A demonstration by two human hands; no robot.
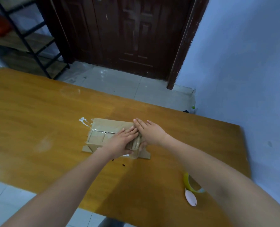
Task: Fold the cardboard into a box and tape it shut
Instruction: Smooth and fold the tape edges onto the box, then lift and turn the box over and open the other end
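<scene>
Pressing flat on the brown cardboard box point(109, 133) mid wooden table point(37, 112): left hand point(121, 141) and right hand point(149, 132), fingers straight (gripping nothing), side by side and touching.

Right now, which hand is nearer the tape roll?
Right. The right hand presses flat on the box, up-table from the tape roll; the left hand lies further left on the box.

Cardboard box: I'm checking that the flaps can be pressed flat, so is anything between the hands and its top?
Nothing visible. The left hand and the right hand lie flat on the cardboard box, fingers straight. The tape roll sits apart, nearer the table edge.
</scene>
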